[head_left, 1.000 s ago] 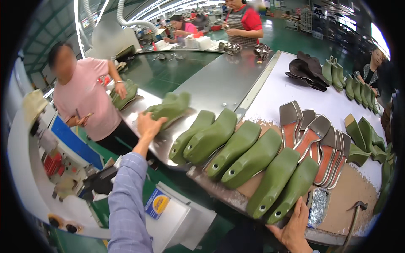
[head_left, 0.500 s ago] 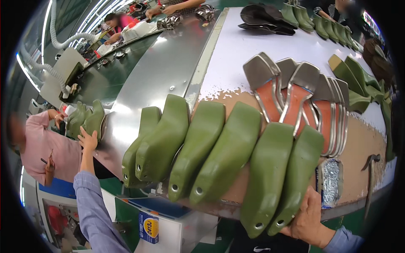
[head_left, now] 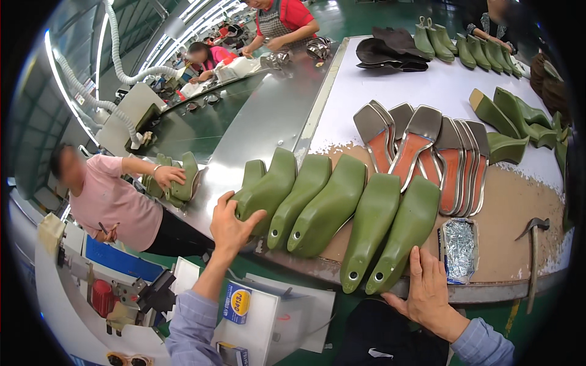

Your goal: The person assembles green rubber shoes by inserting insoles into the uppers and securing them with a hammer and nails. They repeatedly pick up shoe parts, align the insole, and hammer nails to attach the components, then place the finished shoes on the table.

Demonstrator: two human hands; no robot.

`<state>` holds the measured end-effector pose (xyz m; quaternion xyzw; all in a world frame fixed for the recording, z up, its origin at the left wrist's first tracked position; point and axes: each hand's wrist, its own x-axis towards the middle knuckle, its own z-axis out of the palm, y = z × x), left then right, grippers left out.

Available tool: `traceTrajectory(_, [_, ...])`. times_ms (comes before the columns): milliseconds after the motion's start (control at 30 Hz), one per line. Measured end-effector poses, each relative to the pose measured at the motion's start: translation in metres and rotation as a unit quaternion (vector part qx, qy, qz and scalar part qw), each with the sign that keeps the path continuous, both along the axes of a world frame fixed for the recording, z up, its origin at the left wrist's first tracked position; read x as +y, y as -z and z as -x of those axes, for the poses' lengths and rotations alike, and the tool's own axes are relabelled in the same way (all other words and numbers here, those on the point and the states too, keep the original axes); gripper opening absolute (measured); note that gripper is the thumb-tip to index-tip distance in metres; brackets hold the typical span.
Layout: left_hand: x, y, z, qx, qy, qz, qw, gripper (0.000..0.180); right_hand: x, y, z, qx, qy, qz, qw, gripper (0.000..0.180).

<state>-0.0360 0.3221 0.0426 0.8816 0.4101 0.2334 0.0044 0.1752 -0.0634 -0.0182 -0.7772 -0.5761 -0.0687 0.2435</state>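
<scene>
Several green shoe lasts stand in a row along the near table edge, toes pointing away from me. At the left end, my left hand (head_left: 231, 227) has its fingers and thumb around the heel end of the leftmost pair of lasts (head_left: 271, 186). A middle pair of lasts (head_left: 332, 204) stands beside them, untouched. My right hand (head_left: 425, 293) lies against the heel of the rightmost last (head_left: 408, 235), fingers stretched along its side and thumb low by the heel. Beyond the row lie overlapping sole-shaped pieces (head_left: 421, 137), orange and grey with shiny silver rims.
A tray of small silver tacks (head_left: 459, 249) and a hammer (head_left: 535, 256) lie at the right. More green lasts (head_left: 519, 122) and dark boots (head_left: 390, 49) are farther back. At the left, a co-worker in pink (head_left: 116, 195) touches other green lasts (head_left: 183, 180). A white box (head_left: 250, 329) stands below the table.
My left hand has moved right, from the far-left lasts to the leftmost pair of the row. My right hand has shifted onto the rightmost last's side. The co-worker now reaches toward the far-left lasts.
</scene>
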Motion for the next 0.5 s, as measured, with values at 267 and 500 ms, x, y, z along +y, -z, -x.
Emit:
traceTrajectory(267, [0.162,0.023,0.067,0.002,-0.064,-0.125,0.99,0.064,0.002,0.0,-0.002,-0.01,-0.006,0.007,1.0,0.11])
traceTrajectory(500, [0.252,0.025,0.083,0.099,-0.315,-0.072,0.941,0.071,-0.002,-0.005,-0.002,-0.043,0.021,0.049,0.998,0.102])
